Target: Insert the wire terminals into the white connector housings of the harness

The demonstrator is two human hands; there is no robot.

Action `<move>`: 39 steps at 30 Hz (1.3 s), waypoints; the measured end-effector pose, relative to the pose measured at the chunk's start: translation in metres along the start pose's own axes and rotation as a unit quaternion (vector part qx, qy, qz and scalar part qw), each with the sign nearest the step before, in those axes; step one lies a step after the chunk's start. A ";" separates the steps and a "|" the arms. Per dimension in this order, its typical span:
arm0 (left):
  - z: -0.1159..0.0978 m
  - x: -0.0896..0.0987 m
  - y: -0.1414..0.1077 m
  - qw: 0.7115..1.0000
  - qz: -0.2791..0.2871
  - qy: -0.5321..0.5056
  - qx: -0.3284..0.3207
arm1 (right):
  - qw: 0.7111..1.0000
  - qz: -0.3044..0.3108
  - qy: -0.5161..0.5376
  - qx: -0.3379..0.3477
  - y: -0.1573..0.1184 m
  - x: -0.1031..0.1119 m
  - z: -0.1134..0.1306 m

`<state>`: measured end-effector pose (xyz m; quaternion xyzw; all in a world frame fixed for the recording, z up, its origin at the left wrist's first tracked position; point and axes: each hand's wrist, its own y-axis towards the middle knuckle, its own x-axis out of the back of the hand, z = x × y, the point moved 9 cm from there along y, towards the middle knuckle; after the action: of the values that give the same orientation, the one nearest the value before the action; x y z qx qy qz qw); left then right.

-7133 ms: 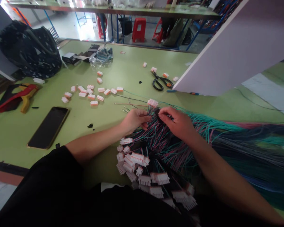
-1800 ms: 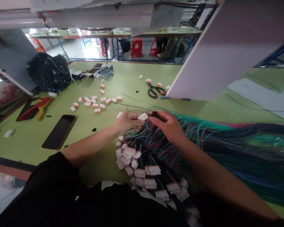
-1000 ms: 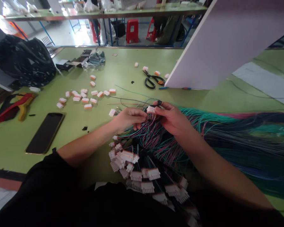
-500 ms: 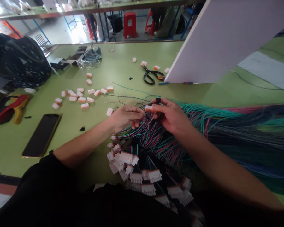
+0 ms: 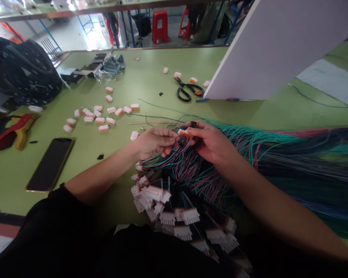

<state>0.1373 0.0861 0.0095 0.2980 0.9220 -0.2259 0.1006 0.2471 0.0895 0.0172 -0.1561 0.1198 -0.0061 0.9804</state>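
Between the thumb and fingers of my right hand [image 5: 213, 141] is a white and orange connector [image 5: 185, 133]. Thin wires run from it and curl below. My left hand [image 5: 158, 143] is pinched just left of the connector, with its fingertips at these thin wires; exactly which wire it grips is too small to tell. Under both hands lies a large bundle of green, pink and dark wires [image 5: 249, 143], stretching off to the right. Many wired white connectors [image 5: 155, 193] hang in a cluster near my body.
Loose connectors [image 5: 100, 120] are scattered at the left of the green table [image 5: 139, 85]. A phone [image 5: 50, 164], a red and yellow tool [image 5: 20, 131] and a dark bag [image 5: 26, 73] lie farther left. Black scissors [image 5: 187, 90] rest beside a white panel [image 5: 266, 50].
The wires between my hands now form a more visible loop below the connector. Both hands stay almost in place, and the view has shifted slightly.
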 end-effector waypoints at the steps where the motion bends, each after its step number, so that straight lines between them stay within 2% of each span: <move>1: 0.000 0.000 0.001 1.000 0.008 0.000 -0.005 | 1.000 0.002 0.004 -0.003 0.000 0.000 -0.001; 7: -0.004 0.000 0.000 0.999 0.027 0.028 -0.027 | 1.000 0.012 0.015 0.001 0.000 -0.003 -0.001; 14: -0.012 -0.007 -0.007 0.988 0.015 0.148 -0.033 | 0.999 0.019 0.033 0.006 -0.002 -0.006 0.001; 26: -0.010 -0.007 -0.003 0.986 0.042 0.153 -0.057 | 0.999 -0.012 0.016 0.031 -0.001 -0.002 0.002; 29: -0.017 -0.010 -0.007 0.978 0.029 0.189 -0.082 | 0.991 -0.062 -0.038 0.112 -0.007 0.004 0.017; 32: -0.025 -0.015 -0.010 0.957 0.005 0.259 -0.133 | 0.956 -0.124 -0.125 0.234 -0.024 0.006 0.039; 35: -0.029 -0.015 -0.012 0.933 -0.036 0.315 -0.169 | 0.930 -0.145 -0.165 0.295 -0.032 0.004 0.047; 39: -0.014 -0.014 -0.006 0.963 -0.014 0.245 -0.109 | 0.929 -0.154 -0.141 0.305 -0.023 0.011 0.040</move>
<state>0.1445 0.0816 0.0288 0.3183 0.9417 -0.0453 -0.0995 0.2675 0.0790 0.0592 0.1351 -0.0524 -0.1711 0.9745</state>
